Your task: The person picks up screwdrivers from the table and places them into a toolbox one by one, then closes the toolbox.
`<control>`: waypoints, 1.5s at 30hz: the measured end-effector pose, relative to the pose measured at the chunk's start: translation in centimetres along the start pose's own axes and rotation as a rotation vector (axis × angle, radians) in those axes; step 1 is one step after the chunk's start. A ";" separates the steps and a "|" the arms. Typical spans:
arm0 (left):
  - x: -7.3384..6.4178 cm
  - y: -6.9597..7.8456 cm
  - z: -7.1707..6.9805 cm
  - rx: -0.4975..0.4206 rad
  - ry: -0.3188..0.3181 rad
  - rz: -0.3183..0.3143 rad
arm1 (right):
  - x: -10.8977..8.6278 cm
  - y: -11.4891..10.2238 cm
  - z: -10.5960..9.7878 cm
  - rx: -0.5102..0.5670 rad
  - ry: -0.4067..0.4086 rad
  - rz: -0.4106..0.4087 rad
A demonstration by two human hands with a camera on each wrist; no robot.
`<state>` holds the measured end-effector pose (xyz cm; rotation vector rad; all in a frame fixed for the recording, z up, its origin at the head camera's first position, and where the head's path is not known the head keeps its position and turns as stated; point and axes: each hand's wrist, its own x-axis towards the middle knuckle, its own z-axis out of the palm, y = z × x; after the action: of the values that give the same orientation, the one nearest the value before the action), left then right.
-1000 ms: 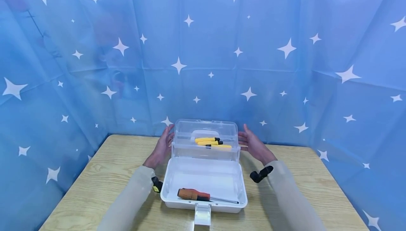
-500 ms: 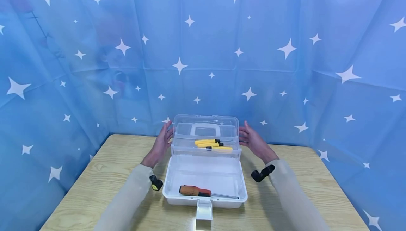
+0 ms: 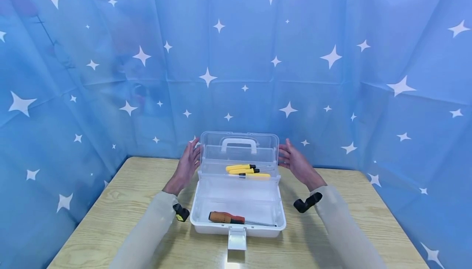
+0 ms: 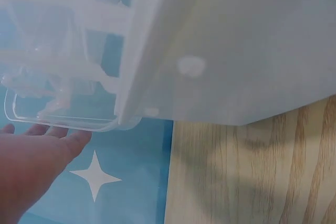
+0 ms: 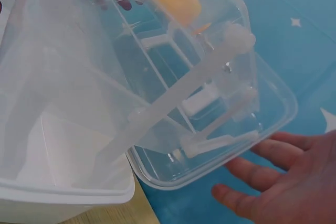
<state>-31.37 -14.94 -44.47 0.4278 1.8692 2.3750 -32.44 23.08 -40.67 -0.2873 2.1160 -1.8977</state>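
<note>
A white plastic toolbox stands wide open, its clear lid swung to the back and its clear tray raised. My left hand is at the lid's left edge, fingers extended behind it; in the left wrist view the fingertips meet the lid's rim. On the other side my right hand has its spread fingers at the lid's right rim. Several yellow-handled screwdrivers lie in the tray. A larger screwdriver with a brown and red handle lies along the front of the base.
A white carrying handle shows through the lid. The latch hangs down at the box's front. Wood-grain table surrounds the box, and a blue star-print curtain rises close behind its back edge.
The lid has tipped further back, so its handle shows more clearly. Both hands have shifted slightly away with it, staying at the lid's sides. The screwdrivers stay in the tray and base.
</note>
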 end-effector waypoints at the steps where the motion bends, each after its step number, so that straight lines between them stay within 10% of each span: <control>1: 0.0 0.1 0.0 -0.004 0.000 0.002 | -0.1 -0.1 0.0 0.001 -0.001 -0.004; 45: -1.5 0.3 0.7 -0.108 -0.057 0.115 | -3.0 1.2 0.5 0.152 0.033 -0.287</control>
<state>-29.73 -14.67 -44.25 0.6016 1.7266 2.4938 -29.43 23.76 -41.72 -0.5554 2.0255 -2.2227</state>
